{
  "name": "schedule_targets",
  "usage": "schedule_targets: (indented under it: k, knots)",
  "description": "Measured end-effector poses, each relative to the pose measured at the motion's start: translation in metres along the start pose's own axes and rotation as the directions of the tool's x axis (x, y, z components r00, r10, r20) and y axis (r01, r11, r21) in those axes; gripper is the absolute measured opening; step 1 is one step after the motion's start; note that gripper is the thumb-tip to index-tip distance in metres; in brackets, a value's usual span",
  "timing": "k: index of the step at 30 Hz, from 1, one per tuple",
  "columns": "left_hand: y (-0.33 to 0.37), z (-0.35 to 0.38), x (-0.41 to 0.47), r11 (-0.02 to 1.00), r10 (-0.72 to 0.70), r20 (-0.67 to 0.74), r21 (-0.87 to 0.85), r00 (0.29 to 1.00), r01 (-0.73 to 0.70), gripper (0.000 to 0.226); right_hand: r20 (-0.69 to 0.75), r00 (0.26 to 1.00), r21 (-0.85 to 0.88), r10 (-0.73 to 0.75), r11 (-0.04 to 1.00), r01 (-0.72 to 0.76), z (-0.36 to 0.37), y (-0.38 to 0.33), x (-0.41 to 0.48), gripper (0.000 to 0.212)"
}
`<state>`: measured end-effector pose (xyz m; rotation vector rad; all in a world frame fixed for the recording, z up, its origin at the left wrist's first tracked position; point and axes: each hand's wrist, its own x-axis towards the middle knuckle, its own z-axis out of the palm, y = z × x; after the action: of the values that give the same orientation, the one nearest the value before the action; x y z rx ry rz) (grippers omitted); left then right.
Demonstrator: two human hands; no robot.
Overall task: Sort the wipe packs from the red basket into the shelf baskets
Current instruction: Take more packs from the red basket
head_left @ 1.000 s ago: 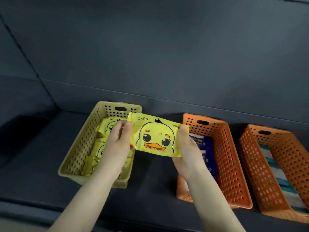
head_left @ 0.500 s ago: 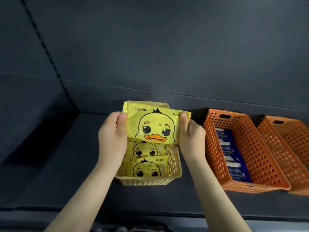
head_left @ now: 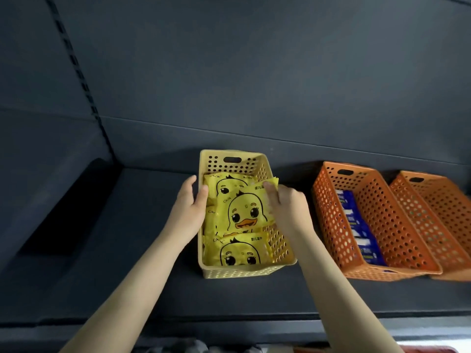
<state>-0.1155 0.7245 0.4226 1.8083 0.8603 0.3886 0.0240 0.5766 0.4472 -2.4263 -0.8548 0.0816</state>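
Bottom of view: a red sliver (head_left: pixel 430 349) at the lower right corner, too little shown to identify. Above it runs the front edge of the dark shelf (head_left: pixel 127 289). There is bare shelf surface between that edge and the baskets, and a wide bare stretch left of the yellow basket (head_left: pixel 242 272), running to a black recess (head_left: pixel 63 212) at the side.

The yellow basket stands end-on with its short front wall nearest. A gap of shelf separates it from the first orange basket (head_left: pixel 328 225). The second orange basket (head_left: pixel 433 212) sits against that one's right wall.

Left hand (head_left: pixel 188 210): fingers loosely extended down the outside of the yellow basket's left rim. The thumb lies on the inner side, its tip at the left edge of the duck pack (head_left: pixel 242 212). The hand is not closed round anything.

Right hand (head_left: pixel 285 207): seen from the back, fingers curled over the duck pack's upper right corner and gripping it. That corner pokes up over the basket's right rim.

The duck pack lies tilted inside the yellow basket, mid-length, on top of other yellow packs. One of these lies nearer (head_left: pixel 239 250) and one farther (head_left: pixel 224 184), both face up.

Blue packs (head_left: pixel 356 225) lie in a row along the floor of the first orange basket. The second orange basket's contents cannot be made out.

Beyond: the yellow basket's far wall has a handle slot. Behind it are a grey back panel (head_left: pixel 254 72) and a slotted upright rail (head_left: pixel 76 64) at left.
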Motion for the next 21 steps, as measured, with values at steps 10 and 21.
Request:
schedule_targets:
  k: [10, 21]
  knots:
    - [-0.006, 0.007, 0.005, 0.998, -0.010, 0.049, -0.064, 0.999, 0.013, 0.047, 0.096, 0.995, -0.364, -0.030, 0.929, 0.063, 0.027, -0.012, 0.013, 0.058]
    - [-0.010, 0.010, 0.011, 0.998, 0.005, 0.030, -0.067, 1.000, -0.003, 0.044, 0.508, 0.862, -0.202, 0.004, 0.973, 0.114, 0.055, -0.010, 0.001, 0.059]
